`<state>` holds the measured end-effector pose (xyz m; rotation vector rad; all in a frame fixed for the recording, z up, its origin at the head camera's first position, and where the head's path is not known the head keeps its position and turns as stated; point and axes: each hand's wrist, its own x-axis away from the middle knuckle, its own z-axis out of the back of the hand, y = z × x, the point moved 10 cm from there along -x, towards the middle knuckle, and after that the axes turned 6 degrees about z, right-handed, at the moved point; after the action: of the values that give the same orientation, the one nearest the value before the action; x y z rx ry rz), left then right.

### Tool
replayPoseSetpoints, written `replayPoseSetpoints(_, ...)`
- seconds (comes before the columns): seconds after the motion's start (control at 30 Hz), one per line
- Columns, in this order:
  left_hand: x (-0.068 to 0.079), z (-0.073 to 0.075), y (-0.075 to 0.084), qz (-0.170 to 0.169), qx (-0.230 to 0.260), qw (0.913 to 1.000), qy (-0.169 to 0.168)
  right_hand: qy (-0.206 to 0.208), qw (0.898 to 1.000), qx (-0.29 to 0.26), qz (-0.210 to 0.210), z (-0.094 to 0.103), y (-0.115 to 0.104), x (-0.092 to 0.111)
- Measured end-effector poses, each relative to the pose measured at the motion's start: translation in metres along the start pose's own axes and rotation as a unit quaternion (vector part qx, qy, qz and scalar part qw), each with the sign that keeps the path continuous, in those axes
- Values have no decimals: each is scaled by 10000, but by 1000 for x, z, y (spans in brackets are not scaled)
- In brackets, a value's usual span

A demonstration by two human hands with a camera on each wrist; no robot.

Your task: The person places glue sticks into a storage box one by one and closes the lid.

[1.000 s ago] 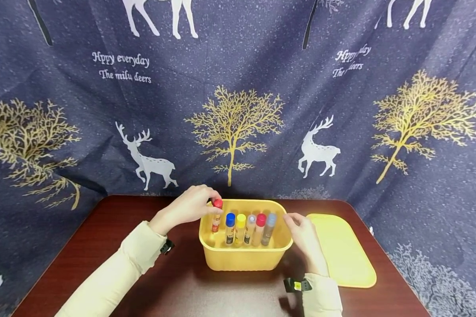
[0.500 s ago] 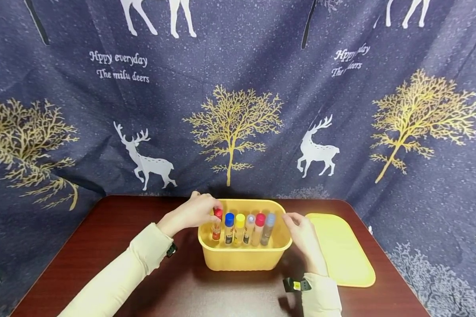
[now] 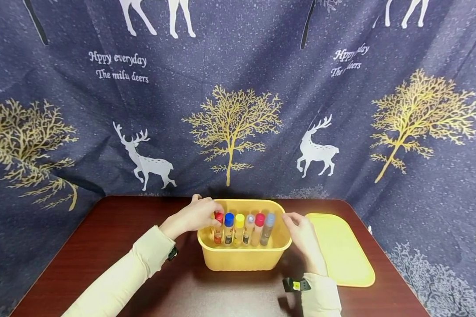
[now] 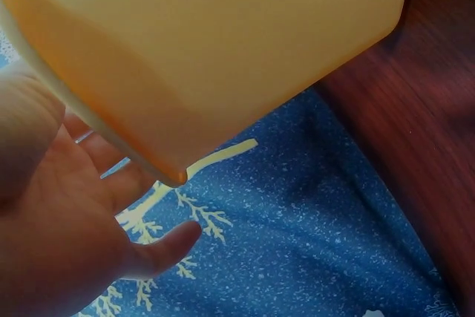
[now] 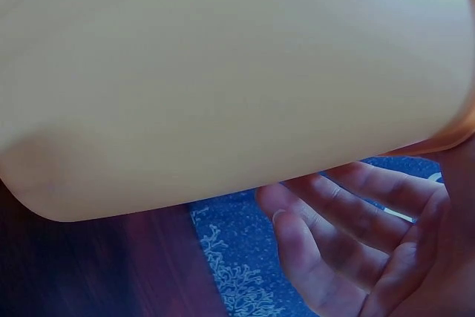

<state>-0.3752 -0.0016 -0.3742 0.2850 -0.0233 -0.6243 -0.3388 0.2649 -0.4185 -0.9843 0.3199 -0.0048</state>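
Note:
My left hand (image 3: pixel 194 216) pinches a tube with a red cap (image 3: pixel 218 233) by its cap, inside the left end of a yellow plastic storage box (image 3: pixel 242 259). The tube stands upright at the left end of a row with a blue-capped tube (image 3: pixel 228 231), a yellow-capped tube (image 3: pixel 239 230) and several others. My right hand (image 3: pixel 307 237) holds the box's right rim between thumb and forefinger. In the right wrist view its other fingers (image 5: pixel 349 220) hang loosely beside the wall. The left wrist view shows the box's outer wall (image 4: pixel 223 35) and the left hand's lower fingers; the tubes are hidden there.
A flat yellow lid (image 3: pixel 345 251) lies on the dark red-brown table (image 3: pixel 174 281) to the right of the box, partly behind the right forearm. A dark blue cloth (image 3: pixel 238 57) with deer and trees hangs behind the table.
My left hand has lowered the red-capped tube into the box and brought it slightly forward, level with the row. The right hand has stayed at the rim.

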Motion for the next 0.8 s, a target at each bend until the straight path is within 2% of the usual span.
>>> replayPoseSetpoints(0.53, 0, -5, -2, 90, 88, 9999, -58, -51, 10000, -56, -39, -1, 0, 1)
replayPoseSetpoints(0.8, 3, -4, -2, 127, 114, 9998, 91, -53, 10000, -49, -42, -1, 1, 1)
